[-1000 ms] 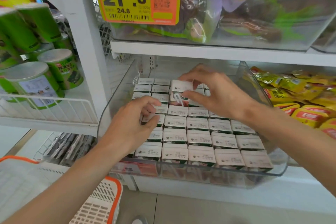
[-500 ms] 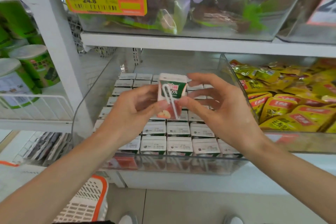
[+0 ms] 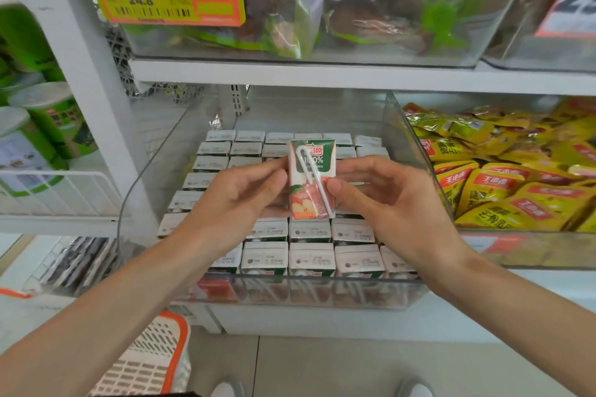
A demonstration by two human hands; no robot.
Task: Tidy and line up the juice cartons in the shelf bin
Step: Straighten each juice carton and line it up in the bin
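held carton: small green, white and red paperboard juice carton, upright, printed face toward the camera, lifted clear above the rows in the bin
straw: bent white plastic straw in a clear sleeve, stuck slantwise across that face
left hand: pinching the carton's left edge, thumb in front, fingers behind
right hand: pinching the right edge likewise, thumb on the front beside the straw
bin: clear plastic shelf bin on the middle shelf, filled with matching cartons
rows: white carton tops facing up, packed in fairly straight lines; slot for the held one probably hidden beneath the hands
handling: likely light, stiff at the corners, walls apt to dent under a hard squeeze; smooth coating, perhaps slightly slippery
grip: best on the two narrow sides, away from the straw, which may peel off if snagged
neighbours: yellow foil snack packets in the next bin to the right
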